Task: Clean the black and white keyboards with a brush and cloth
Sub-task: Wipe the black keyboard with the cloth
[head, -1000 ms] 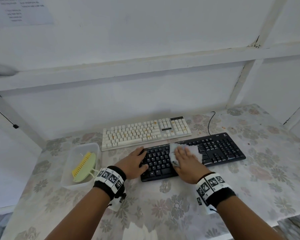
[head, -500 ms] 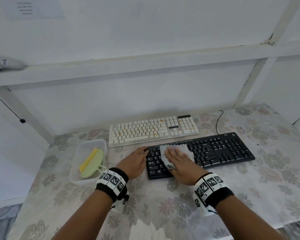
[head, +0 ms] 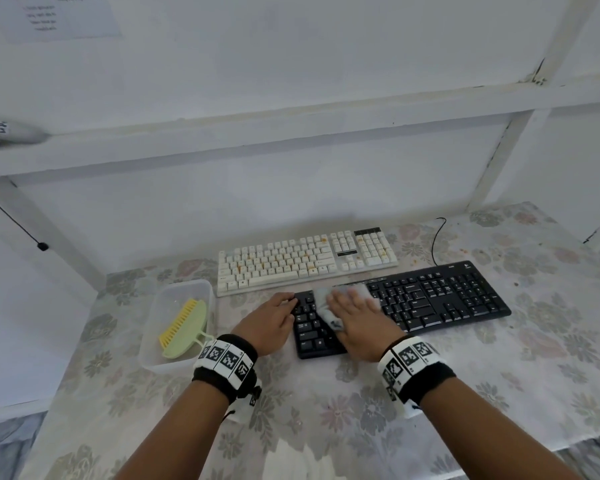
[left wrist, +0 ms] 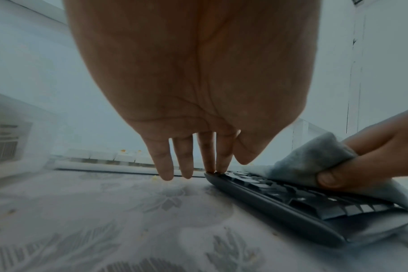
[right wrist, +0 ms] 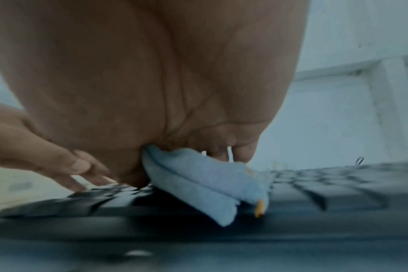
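Observation:
The black keyboard (head: 430, 296) lies at the front of the table, with the white keyboard (head: 305, 261) just behind it. My right hand (head: 347, 303) presses a grey cloth (head: 323, 296) onto the black keyboard's left part. In the left wrist view its thumb pinches a fold of the cloth (left wrist: 310, 158). My left hand (head: 284, 306) has straight fingers, and two fingertips (left wrist: 212, 170) touch the black keyboard's (left wrist: 280, 198) left end. The right wrist view is blurred; it shows the cloth (right wrist: 198, 184) bunched under my palm. A green brush (head: 184, 327) with yellow bristles lies in a tub.
The clear plastic tub (head: 160, 355) holding the brush stands left of the keyboards. A black cable (head: 435, 244) runs from the black keyboard toward the wall. The table has a flowered cover (head: 326, 410) and small orange crumbs (head: 463, 251) at the back right.
My right hand has slid the cloth leftward along the black keyboard, toward its left end. The left hand has stayed at that end.

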